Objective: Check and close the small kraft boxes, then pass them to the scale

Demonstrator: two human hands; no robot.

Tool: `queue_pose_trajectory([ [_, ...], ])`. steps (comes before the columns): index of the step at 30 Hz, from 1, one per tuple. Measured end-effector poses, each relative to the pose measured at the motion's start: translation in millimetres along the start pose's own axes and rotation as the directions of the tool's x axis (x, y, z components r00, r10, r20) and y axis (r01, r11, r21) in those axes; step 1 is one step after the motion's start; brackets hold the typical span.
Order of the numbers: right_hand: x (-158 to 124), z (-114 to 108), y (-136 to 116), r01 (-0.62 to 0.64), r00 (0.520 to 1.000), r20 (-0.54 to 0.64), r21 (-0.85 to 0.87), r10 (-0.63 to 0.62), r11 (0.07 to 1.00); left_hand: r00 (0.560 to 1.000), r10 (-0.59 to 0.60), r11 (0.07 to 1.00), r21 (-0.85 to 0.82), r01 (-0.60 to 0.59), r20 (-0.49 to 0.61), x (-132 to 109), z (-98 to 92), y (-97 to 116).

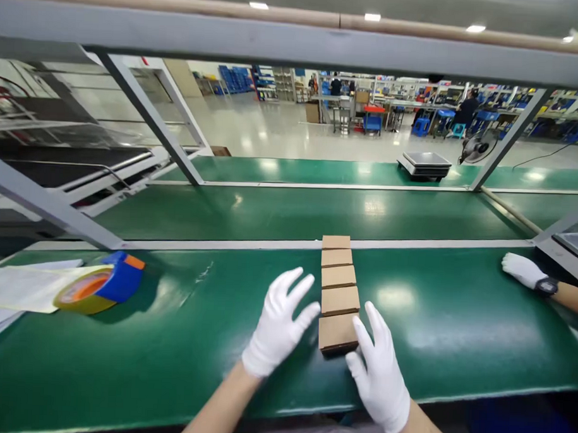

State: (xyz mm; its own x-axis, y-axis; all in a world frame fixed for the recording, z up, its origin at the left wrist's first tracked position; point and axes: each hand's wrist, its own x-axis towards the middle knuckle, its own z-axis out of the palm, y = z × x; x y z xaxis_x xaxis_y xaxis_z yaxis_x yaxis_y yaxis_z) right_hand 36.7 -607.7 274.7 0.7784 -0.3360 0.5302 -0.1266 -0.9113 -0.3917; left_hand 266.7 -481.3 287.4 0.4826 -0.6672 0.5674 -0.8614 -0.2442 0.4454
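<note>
Several small brown cardboard boxes (339, 301) stand in a straight row on the green table, running from near me to the white strip. My left hand (281, 320), in a white glove, is beside the left side of the row with its fingers spread. Its thumb tip is close to the nearest boxes. On the other side, my right hand (378, 368), also white-gloved, has its fingers apart by the right corner of the nearest box (338, 332). Whether the fingertips touch that box I cannot tell. Neither hand holds anything.
At the left lie a tape dispenser with blue and yellow sides (101, 284) and white paper sheets (25, 289). Another person's gloved hand (524, 270) rests at the right. A scale (424, 164) stands on the far bench. Metal frame posts (150, 117) rise beyond the table.
</note>
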Motion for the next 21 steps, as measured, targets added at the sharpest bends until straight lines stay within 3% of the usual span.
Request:
queue_pose_trajectory([
  [3, -2, 2, -28, -0.001, 1.000, -0.015, -0.079, 0.000, 0.997, 0.969, -0.232, 0.939, -0.241, 0.247, 0.086, 74, 22.9, -42],
  [5, 2, 16, -42, -0.009, 1.000, 0.017, -0.144, 0.011, 0.990, 0.950, -0.274, 0.901, -0.306, 0.308, 0.151, 119, 49.0, -60],
  [7, 13, 33, -46, -0.063, 0.992, 0.091, -0.205, 0.083, 0.977, 0.928, -0.294, 0.862, -0.355, 0.361, 0.230, 149, 75.8, -67],
  [9, 25, 40, -37, -0.127, 0.967, 0.187, -0.235, 0.173, 0.964, 0.902, -0.309, 0.826, -0.384, 0.412, 0.303, 161, 95.4, -67],
  [11, 34, 30, -16, -0.160, 0.929, 0.292, -0.235, 0.226, 0.959, 0.880, -0.336, 0.799, -0.393, 0.455, 0.336, 153, 102.1, -62],
  [13, 39, 4, 12, -0.176, 0.886, 0.387, -0.231, 0.256, 0.957, 0.865, -0.380, 0.778, -0.392, 0.490, 0.327, 129, 94.7, -56],
  [18, 47, -77, 84, -0.130, 0.762, 0.610, -0.187, 0.219, 0.974, 0.818, -0.481, 0.703, -0.418, 0.575, 0.317, 29, 47.4, -23],
  [21, 56, -104, 112, -0.043, 0.702, 0.689, -0.209, 0.179, 0.977, 0.783, -0.517, 0.651, -0.436, 0.622, 0.345, -20, 29.6, 9],
])
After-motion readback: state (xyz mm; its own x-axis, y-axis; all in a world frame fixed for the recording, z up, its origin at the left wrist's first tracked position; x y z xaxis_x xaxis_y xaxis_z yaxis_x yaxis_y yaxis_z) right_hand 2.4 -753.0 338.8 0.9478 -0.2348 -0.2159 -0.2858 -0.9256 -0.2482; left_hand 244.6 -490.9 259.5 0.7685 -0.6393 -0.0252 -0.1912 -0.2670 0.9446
